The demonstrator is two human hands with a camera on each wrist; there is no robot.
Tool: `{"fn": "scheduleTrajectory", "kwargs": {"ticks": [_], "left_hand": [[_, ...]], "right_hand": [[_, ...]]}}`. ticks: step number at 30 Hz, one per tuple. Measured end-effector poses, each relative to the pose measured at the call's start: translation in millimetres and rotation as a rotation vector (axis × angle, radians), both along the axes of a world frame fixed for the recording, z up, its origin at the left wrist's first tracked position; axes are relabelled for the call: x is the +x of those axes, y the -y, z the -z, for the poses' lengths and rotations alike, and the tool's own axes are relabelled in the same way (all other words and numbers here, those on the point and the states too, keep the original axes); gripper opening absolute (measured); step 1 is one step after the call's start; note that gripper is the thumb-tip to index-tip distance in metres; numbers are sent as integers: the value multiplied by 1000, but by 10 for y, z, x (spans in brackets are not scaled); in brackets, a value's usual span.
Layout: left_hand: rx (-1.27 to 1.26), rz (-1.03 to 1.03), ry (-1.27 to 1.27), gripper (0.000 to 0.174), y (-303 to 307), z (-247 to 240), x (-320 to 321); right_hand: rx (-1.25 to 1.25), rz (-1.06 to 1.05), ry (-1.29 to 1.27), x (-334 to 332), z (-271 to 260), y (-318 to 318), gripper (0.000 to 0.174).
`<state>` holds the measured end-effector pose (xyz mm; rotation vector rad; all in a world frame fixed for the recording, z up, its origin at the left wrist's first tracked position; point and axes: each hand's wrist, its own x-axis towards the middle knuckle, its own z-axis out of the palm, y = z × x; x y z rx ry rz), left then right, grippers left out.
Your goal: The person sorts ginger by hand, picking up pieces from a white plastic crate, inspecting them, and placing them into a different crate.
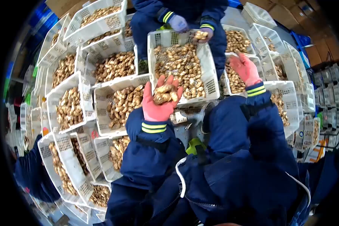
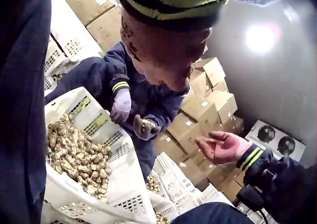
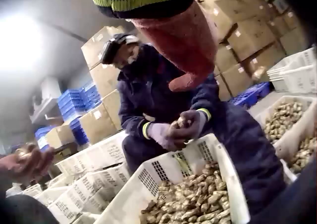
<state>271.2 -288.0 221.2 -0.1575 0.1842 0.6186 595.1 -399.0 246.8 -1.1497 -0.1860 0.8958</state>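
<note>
My left hand (image 1: 159,103), in a pink glove, is palm up over the near left corner of a white crate (image 1: 213,84). It holds a knobby tan root (image 1: 162,95) that looks like ginger, with fingers bent up around it. Right of that crate, my pink-gloved right hand (image 1: 246,69) is raised with its fingers loosely bent and holds nothing. Similar roots (image 1: 182,64) cover the crate's bottom. Across from me, a seated person in dark blue holds a root (image 1: 201,35) in one grey-gloved hand (image 1: 207,33); the other grey glove (image 1: 179,24) is at the crate's far rim.
White crates of roots (image 1: 116,66) stand close together on my left, some stacked. More crates (image 1: 282,86) line the right side. Cardboard boxes (image 2: 198,117) are piled behind the seated person. Between my legs, a pale scrap (image 1: 179,117) lies on the floor.
</note>
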Motion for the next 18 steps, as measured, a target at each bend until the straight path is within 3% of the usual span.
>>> {"fn": "scheduleTrajectory", "kwargs": {"ticks": [1,5,7,9,11,14,15,17,18], "left_hand": [[16,-37,31,47,17,15,17],[-47,-115,-14,49,42,-53,48],[53,-133,49,48,72,34,34],[226,-280,-42,46,87,81,78],[270,-296,-85,44,80,110,65],[56,-229,43,42,78,10,-5],[53,-231,45,42,78,14,-2],[19,-211,20,39,72,17,34],[-1,-235,41,37,80,42,62]], "right_hand": [[40,-328,160,-179,-16,-20,40],[-197,-761,784,-1470,-452,-260,41],[-97,-810,719,-1809,-344,-304,44],[-116,-651,1332,-1957,-211,-352,43],[-146,-626,1361,-1982,-193,-424,43],[-18,-672,588,-1848,-154,-456,43],[-128,-717,574,-1776,-157,-423,43],[-50,-723,672,-1755,-136,-378,43],[-69,-712,568,-1813,-180,-357,42]]}}
